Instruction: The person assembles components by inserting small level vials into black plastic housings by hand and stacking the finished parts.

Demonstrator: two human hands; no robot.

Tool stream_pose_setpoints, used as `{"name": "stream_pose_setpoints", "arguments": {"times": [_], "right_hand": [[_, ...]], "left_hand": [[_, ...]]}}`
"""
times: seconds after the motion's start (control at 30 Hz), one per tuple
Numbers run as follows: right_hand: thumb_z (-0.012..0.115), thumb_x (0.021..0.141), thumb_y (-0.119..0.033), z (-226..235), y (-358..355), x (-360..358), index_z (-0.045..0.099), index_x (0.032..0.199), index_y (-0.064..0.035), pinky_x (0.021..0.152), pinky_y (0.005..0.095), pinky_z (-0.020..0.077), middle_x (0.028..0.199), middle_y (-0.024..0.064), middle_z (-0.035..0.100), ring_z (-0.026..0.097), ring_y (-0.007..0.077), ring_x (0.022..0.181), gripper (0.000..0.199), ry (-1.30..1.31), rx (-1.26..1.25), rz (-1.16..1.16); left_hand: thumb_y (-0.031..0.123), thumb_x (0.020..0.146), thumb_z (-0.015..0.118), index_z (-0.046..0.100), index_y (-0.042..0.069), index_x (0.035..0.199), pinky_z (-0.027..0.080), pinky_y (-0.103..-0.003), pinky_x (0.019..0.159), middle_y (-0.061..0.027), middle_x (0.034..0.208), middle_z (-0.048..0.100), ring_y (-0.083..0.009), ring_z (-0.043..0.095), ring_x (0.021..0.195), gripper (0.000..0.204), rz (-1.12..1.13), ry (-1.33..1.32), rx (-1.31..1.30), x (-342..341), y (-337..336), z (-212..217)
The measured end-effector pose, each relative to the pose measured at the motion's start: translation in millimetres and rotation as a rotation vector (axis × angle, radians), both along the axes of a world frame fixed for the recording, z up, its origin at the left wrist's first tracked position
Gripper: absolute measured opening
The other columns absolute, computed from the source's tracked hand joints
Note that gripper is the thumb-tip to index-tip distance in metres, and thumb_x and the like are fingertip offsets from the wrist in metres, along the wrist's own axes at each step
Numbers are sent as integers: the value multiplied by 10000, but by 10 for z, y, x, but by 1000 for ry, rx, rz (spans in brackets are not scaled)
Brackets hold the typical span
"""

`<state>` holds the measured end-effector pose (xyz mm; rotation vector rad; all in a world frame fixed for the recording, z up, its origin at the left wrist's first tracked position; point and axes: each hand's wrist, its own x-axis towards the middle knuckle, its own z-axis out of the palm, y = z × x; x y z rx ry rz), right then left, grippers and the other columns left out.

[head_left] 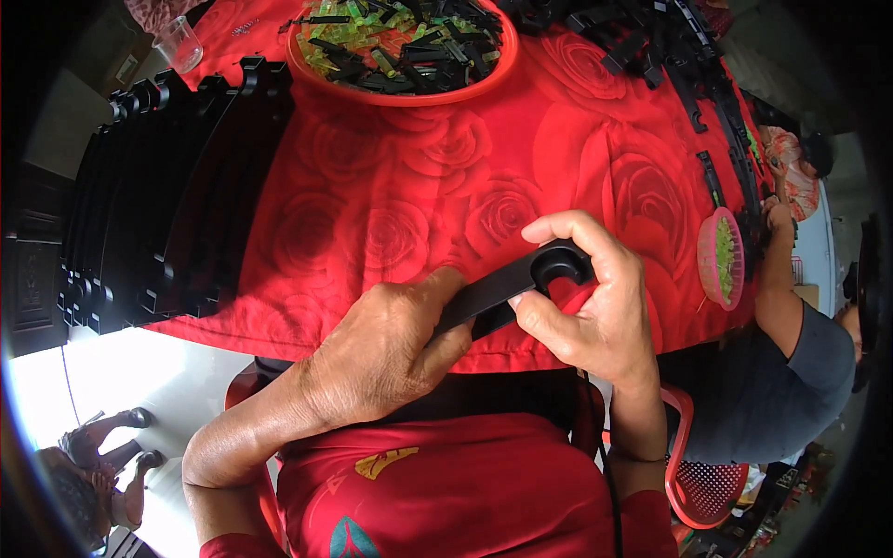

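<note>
I hold a long black plastic part [521, 279] with a curved hook end over the near edge of a table covered by a red rose-patterned cloth [400, 205]. My left hand [386, 349] grips its lower end. My right hand [586, 298] closes around the hooked end, thumb under it and fingers over it.
A stack of black plastic pieces [167, 195] stands at the table's left. A red bowl [400, 46] of black and yellow-green small parts sits at the back, more black parts [670, 56] at back right. A pink basket [721, 259] and another person's arm [781, 288] are at right.
</note>
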<state>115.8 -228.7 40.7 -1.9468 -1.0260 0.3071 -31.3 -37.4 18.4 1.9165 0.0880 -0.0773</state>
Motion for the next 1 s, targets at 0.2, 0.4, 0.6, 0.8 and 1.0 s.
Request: {"name": "stream_pose_setpoints", "arguments": {"times": [0.2,0.4,0.6,0.8,1.0], "right_hand": [[838,757,-12,34,9,9,664,1086,5,748,302,592,971,98,724,751,165,831,372,59,-74,32],[825,774,1,44,-21,-83,657,1053,-2,672,276,548,898,70,700,703,125,752,326,66,-59,-32],[818,775,6,-53,-57,-89,656,1041,0,656,262,528,870,56,692,677,93,738,311,82,-2,-58],[810,779,12,-92,15,-81,654,1039,5,660,268,532,871,64,689,684,108,740,303,109,38,-11],[807,788,11,-116,41,-85,651,1041,1,656,293,543,889,87,686,690,146,730,297,7,46,-8]], "left_hand": [[87,1032,651,616,-26,1072,508,-411,595,-185,737,637,-301,675,644,125,-7,38,90,-9,-24,0],[67,1013,640,551,-25,1076,545,-497,595,-238,724,647,-431,711,686,142,-38,12,152,-9,-62,21],[101,1014,657,512,-23,1045,558,-542,582,-243,691,649,-463,711,676,193,-52,-39,188,27,-44,19],[100,1002,674,515,-19,1044,554,-538,585,-239,696,653,-459,711,681,204,-70,-6,170,0,8,28],[90,974,694,509,-20,1059,565,-533,589,-239,697,656,-458,714,686,232,-48,-51,224,-5,-3,2]]}}
